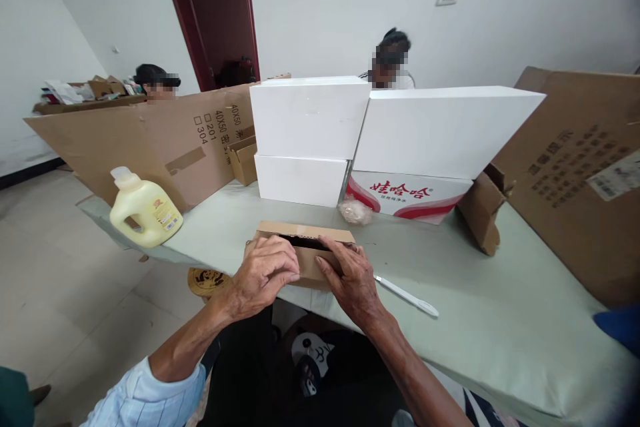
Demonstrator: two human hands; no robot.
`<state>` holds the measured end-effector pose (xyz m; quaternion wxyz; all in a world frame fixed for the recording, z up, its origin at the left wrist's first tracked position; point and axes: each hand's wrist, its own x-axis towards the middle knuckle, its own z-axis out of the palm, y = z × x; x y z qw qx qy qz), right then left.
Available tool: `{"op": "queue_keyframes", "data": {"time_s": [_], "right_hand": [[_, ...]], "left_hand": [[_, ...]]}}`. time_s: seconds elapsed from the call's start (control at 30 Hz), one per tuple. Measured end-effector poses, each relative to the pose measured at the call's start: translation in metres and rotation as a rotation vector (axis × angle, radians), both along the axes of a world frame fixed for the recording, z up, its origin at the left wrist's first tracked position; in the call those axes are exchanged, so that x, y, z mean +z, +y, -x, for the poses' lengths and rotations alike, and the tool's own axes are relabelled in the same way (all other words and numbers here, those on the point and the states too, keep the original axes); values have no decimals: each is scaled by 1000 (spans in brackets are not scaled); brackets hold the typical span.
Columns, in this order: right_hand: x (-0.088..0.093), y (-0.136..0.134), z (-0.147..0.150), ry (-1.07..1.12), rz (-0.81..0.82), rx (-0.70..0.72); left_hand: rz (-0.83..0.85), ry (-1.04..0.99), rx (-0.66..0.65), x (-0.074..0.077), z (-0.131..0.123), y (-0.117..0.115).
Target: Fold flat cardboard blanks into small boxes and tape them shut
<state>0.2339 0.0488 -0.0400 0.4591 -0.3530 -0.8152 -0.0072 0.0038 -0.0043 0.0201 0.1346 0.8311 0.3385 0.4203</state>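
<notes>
A small brown cardboard box [311, 267] sits at the near edge of the table, with a dark gap along its top between the flaps. My left hand [264, 273] is closed at the box's left end, its fingers curled over the flap and its thumb in front. At the right end, my right hand [353, 278] grips the box, thumb on the front panel and fingers over the top edge. A white slim-handled tool [407, 296], perhaps a knife or brush, lies just right of my right hand. What is inside the box is hidden.
White boxes [310, 120] stand stacked across the back, with a crumpled clear plastic bundle [355, 211] before them. A yellow detergent jug [145, 210] stands left. Large cardboard sheets [575, 173] flank the table [480, 280]. Two people [393, 60] sit beyond.
</notes>
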Motion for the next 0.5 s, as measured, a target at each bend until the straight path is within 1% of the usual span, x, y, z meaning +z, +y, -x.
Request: {"op": "queue_keyframes", "data": {"time_s": [0.17, 0.33, 0.5], "right_hand": [[-2, -8, 1, 2, -71, 20], [-6, -12, 1, 11, -90, 34], [-9, -13, 1, 26, -73, 63]], "left_hand": [[-14, 57, -23, 0, 3, -12], [18, 61, -52, 1, -1, -20], [32, 86, -98, -5, -9, -30]]}}
